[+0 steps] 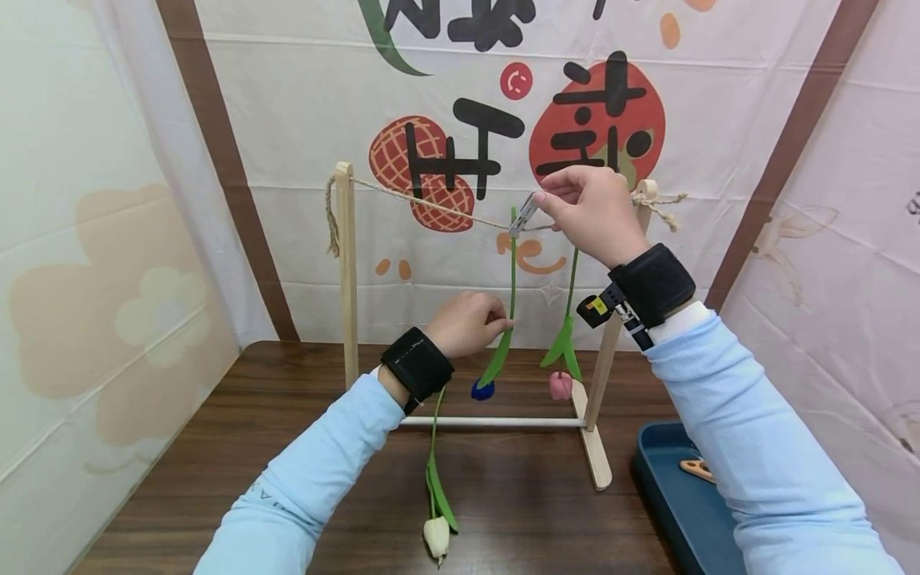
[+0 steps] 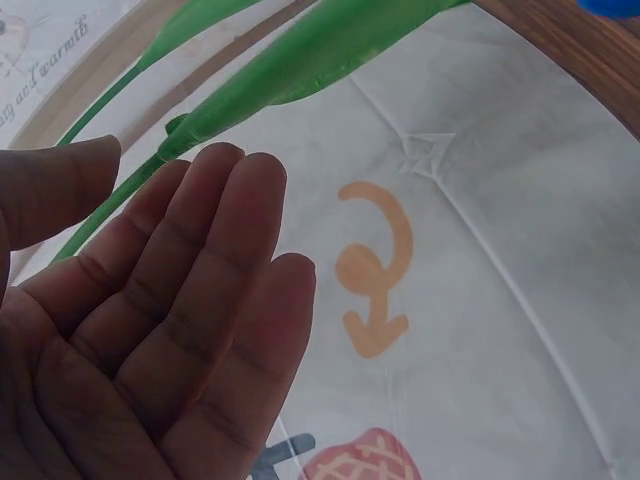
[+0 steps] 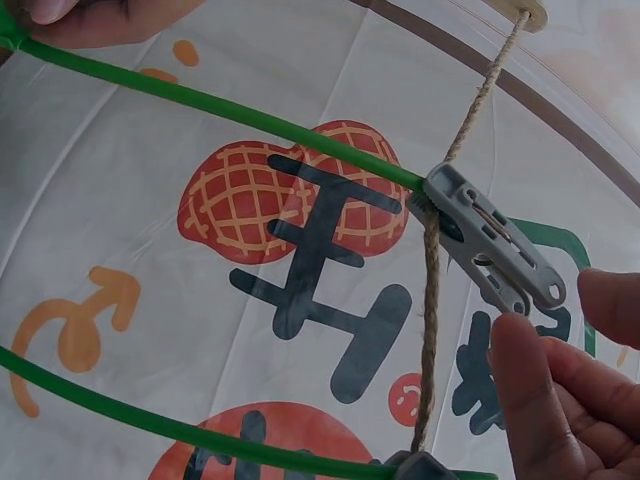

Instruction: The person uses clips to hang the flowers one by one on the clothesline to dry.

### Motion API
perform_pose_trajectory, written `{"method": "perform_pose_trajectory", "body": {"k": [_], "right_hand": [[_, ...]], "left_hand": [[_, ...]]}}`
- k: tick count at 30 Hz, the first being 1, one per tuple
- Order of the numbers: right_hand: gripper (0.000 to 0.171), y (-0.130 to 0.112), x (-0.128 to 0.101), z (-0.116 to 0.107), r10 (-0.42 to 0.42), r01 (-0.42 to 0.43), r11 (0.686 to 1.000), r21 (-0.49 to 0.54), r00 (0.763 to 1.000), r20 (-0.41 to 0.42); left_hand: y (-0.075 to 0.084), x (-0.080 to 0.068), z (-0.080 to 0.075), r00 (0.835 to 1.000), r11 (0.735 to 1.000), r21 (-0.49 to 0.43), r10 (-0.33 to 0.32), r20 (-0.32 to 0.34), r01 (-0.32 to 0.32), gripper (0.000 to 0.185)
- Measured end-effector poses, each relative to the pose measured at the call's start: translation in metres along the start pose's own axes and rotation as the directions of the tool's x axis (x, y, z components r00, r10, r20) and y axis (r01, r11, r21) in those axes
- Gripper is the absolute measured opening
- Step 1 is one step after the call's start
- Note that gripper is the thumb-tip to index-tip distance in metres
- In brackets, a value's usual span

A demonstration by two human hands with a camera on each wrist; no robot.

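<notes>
A grey clothespin (image 3: 495, 240) sits on the twine (image 3: 432, 330) and on the upper stem of a blue tulip (image 1: 482, 390), which hangs head down. Thumb and forefinger of my right hand (image 1: 592, 212) are at the clip's handle ends; the right wrist view shows a small gap on one side. Lower on that stem, just above the leaf (image 2: 300, 60), my left hand (image 1: 470, 323) has its fingertips at the stem, fingers fairly straight and thumb apart. To the right hangs a pink tulip (image 1: 561, 386), held by another dark clip (image 3: 425, 466).
The twine runs between two posts of a wooden rack (image 1: 346, 271). A white tulip (image 1: 436, 537) appears to lie on the brown table (image 1: 323, 487). At right is a blue tray (image 1: 664, 487) with a small orange-brown item (image 1: 697, 469). A printed cloth (image 1: 302, 239) hangs behind.
</notes>
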State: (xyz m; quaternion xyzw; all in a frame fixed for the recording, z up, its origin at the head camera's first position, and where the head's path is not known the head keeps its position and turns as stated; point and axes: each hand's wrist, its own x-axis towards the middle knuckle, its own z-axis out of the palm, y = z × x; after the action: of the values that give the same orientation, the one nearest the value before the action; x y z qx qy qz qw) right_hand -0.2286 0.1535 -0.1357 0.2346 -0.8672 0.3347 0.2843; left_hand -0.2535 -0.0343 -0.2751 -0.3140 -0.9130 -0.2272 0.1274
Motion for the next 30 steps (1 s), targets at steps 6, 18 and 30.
{"method": "perform_pose_trajectory", "body": {"k": [6,18,30], "right_hand": [[0.030,0.002,-0.005,-0.004,-0.026,0.026,1.000,0.003,0.998,-0.056],[0.029,0.008,-0.016,-0.006,-0.033,0.038,0.998,0.059,0.997,-0.073],[0.025,0.017,-0.033,-0.004,-0.089,0.096,0.993,0.063,0.990,-0.108]], "left_hand": [[-0.001,-0.002,0.000,1.000,1.000,-0.016,-0.013,0.013,0.013,0.021],[-0.006,-0.008,-0.003,0.999,0.999,-0.017,-0.044,0.009,0.044,0.022],[-0.018,-0.024,-0.005,0.999,0.998,-0.040,-0.053,0.001,0.053,0.021]]}}
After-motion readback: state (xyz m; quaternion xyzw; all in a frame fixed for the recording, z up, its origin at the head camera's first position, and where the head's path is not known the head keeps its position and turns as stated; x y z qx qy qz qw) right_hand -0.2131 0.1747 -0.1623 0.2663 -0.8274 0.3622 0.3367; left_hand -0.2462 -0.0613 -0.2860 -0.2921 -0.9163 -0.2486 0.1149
